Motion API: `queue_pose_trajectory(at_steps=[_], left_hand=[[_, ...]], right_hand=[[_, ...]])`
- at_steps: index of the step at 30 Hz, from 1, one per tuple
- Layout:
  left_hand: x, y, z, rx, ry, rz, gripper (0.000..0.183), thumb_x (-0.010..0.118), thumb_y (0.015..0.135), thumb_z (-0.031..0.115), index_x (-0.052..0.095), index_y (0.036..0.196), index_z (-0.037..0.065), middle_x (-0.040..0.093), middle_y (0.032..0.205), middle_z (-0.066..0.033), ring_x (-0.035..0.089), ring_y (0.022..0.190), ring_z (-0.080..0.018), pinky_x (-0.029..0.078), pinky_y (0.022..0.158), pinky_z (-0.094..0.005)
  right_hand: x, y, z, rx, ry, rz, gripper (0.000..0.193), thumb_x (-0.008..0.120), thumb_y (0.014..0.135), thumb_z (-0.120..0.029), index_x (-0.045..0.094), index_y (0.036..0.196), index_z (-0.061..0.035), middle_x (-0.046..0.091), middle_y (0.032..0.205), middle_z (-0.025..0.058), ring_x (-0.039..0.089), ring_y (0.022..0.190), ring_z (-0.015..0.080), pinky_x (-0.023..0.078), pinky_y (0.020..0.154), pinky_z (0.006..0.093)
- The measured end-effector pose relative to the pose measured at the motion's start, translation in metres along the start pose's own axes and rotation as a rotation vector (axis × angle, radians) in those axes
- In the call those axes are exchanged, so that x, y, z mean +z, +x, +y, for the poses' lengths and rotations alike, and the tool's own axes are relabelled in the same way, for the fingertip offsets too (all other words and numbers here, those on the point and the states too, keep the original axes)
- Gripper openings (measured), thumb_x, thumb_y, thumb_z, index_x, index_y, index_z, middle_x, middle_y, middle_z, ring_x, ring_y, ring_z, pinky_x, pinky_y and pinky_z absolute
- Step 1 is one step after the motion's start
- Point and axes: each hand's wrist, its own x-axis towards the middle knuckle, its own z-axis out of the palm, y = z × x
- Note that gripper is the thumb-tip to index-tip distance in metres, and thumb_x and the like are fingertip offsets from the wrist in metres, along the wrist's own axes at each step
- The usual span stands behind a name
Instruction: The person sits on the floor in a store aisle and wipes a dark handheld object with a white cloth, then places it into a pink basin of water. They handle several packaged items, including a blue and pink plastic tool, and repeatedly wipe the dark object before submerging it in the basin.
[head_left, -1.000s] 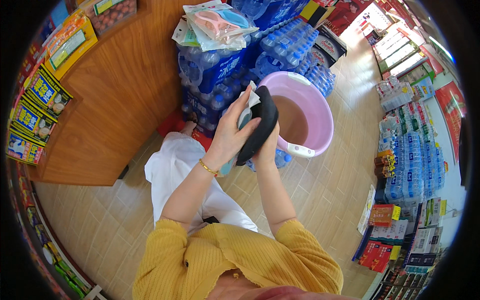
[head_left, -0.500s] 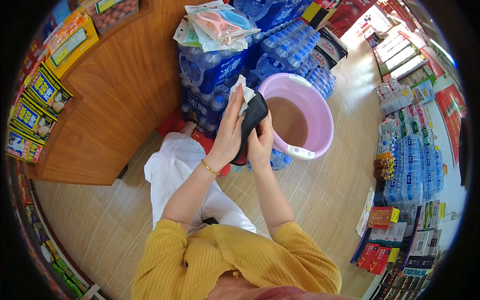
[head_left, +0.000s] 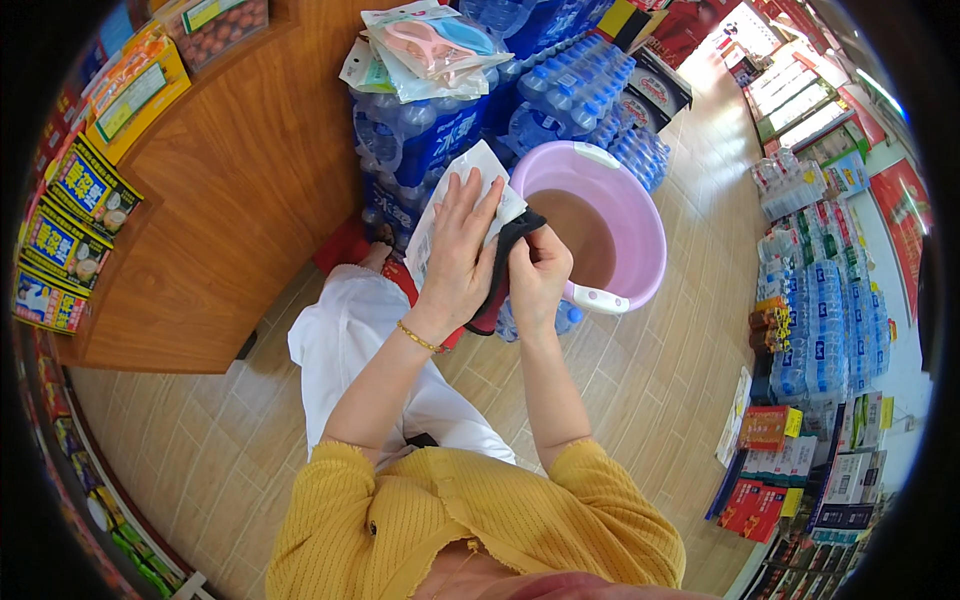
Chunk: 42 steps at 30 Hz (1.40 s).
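Note:
My left hand (head_left: 458, 250) lies with long, nearly straight fingers over a white paper sheet (head_left: 484, 166), pressing it to a black, shoe-like item (head_left: 512, 234). This item has a dark red lower part, and its far side is hidden by the paper and my hands. On its right side my right hand (head_left: 540, 275) pinches the black edge with curled fingers. Just beyond my right hand stands a pink basin (head_left: 648, 215) with white handles, holding murky brown water. Both hands are above my lap, near the basin's left rim.
A wooden counter (head_left: 240, 190) curves along the left. Shrink-wrapped bottle packs (head_left: 410, 150) stand ahead, topped by bagged pink and blue items (head_left: 435, 50). More bottle packs (head_left: 825, 320) and boxes (head_left: 755, 510) line the right side. Tiled floor (head_left: 650, 400) runs between.
The white paper now spreads wider under my left fingers, which have fanned out. My right hand has shifted slightly right and curled on the black edge. The shoe-like item has turned a little.

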Motion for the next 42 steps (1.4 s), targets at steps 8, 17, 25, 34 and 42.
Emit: queue_pose_trajectory(at_steps=[8,17,25,34,42], left_hand=[[0.003,-0.003,-0.002,-0.032,-0.057,0.025,0.051,0.041,0.085,0.001,0.037,0.135,0.010,0.026,0.142,-0.0189,0.021,0.133,-0.0374,0.013,0.106,-0.0517],[0.005,0.000,-0.006,0.028,-0.136,0.074,0.047,0.041,0.084,0.000,0.043,0.131,0.005,0.037,0.135,-0.0207,0.032,0.128,-0.0353,0.022,0.106,-0.0437],[0.008,0.002,-0.001,0.068,-0.100,0.072,0.042,0.041,0.084,0.000,0.047,0.126,0.003,0.039,0.136,-0.0159,0.032,0.128,-0.0360,0.023,0.105,-0.0470],[0.006,-0.002,0.007,0.141,-0.127,0.030,0.040,0.044,0.077,-0.006,0.050,0.117,0.000,0.045,0.131,-0.0134,0.026,0.131,-0.0379,0.019,0.104,-0.0546],[0.007,-0.004,-0.008,0.217,0.113,-0.051,0.044,0.045,0.072,-0.006,0.046,0.116,-0.011,0.033,0.134,-0.0290,0.023,0.132,-0.0395,0.015,0.105,-0.0553]], right_hand=[[-0.001,-0.001,-0.014,-0.118,-0.153,0.008,0.004,0.059,0.073,0.001,0.056,0.075,0.0047,0.054,0.064,0.0063,0.050,0.056,0.0083,0.041,0.052,0.0243],[-0.004,0.004,-0.014,-0.091,-0.107,-0.019,0.005,0.060,0.073,0.001,0.057,0.075,0.0048,0.055,0.065,0.0067,0.051,0.055,0.0081,0.044,0.052,0.0232],[0.003,0.012,-0.017,-0.108,-0.109,0.059,0.008,0.060,0.073,0.000,0.052,0.073,0.0030,0.053,0.067,0.0082,0.052,0.058,0.0132,0.044,0.054,0.0262],[0.002,0.017,-0.017,-0.071,-0.092,-0.038,0.015,0.057,0.078,-0.004,0.043,0.076,-0.0006,0.043,0.068,0.0079,0.040,0.062,0.0149,0.037,0.058,0.0282],[0.001,0.024,-0.007,0.072,0.019,-0.125,0.024,0.060,0.076,-0.009,0.038,0.086,-0.0035,0.042,0.074,0.0051,0.042,0.074,0.0127,0.039,0.068,0.0270]])
